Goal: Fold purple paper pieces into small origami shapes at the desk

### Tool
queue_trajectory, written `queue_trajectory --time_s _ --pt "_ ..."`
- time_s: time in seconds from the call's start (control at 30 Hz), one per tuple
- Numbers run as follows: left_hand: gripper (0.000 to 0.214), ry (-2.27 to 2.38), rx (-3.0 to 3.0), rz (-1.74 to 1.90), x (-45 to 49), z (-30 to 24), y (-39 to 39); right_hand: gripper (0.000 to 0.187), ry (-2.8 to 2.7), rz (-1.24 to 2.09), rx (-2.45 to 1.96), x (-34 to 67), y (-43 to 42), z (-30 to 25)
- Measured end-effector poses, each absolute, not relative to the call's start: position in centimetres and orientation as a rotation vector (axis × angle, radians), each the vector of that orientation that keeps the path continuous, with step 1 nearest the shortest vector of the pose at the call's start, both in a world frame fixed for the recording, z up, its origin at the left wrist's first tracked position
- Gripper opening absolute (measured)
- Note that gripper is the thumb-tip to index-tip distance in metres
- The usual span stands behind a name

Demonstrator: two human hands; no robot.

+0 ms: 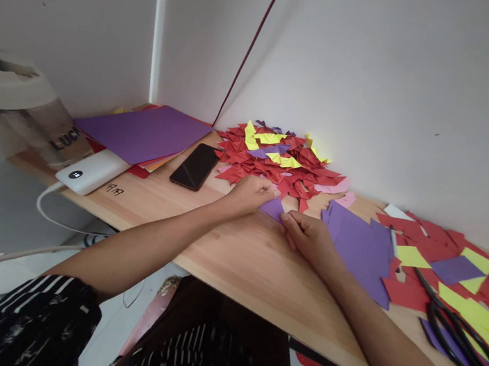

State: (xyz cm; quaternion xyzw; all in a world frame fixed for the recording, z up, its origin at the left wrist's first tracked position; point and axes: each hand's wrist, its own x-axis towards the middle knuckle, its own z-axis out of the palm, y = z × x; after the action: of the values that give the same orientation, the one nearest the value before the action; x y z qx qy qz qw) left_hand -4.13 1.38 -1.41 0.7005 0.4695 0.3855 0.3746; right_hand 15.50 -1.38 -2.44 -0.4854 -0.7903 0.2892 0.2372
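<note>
A small purple paper piece [273,208] lies on the wooden table [236,253], pinched from both sides. My left hand [249,194] closes its fingers on the piece's left edge. My right hand [307,235] presses and grips its right corner. Just behind them lies a heap of folded paper triangles [280,161], mostly red with some yellow and purple. To the right of my right hand is a stack of cut purple sheets [361,245].
A black phone [195,166], a white power bank [93,171] with a cable, and large purple sheets [144,131] lie at the left. Black scissors [458,331] rest among red, yellow and purple scraps [461,269] at the right. White walls close the back.
</note>
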Motion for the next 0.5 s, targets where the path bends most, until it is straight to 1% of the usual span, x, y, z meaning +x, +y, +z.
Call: queue_trajectory --time_s 0.5 --pt "0.036 1.227 1.791 0.960 -4.16 -1.11 1.20 0.044 -2.180 0.775 -1.325 15.43 -1.56 -2.30"
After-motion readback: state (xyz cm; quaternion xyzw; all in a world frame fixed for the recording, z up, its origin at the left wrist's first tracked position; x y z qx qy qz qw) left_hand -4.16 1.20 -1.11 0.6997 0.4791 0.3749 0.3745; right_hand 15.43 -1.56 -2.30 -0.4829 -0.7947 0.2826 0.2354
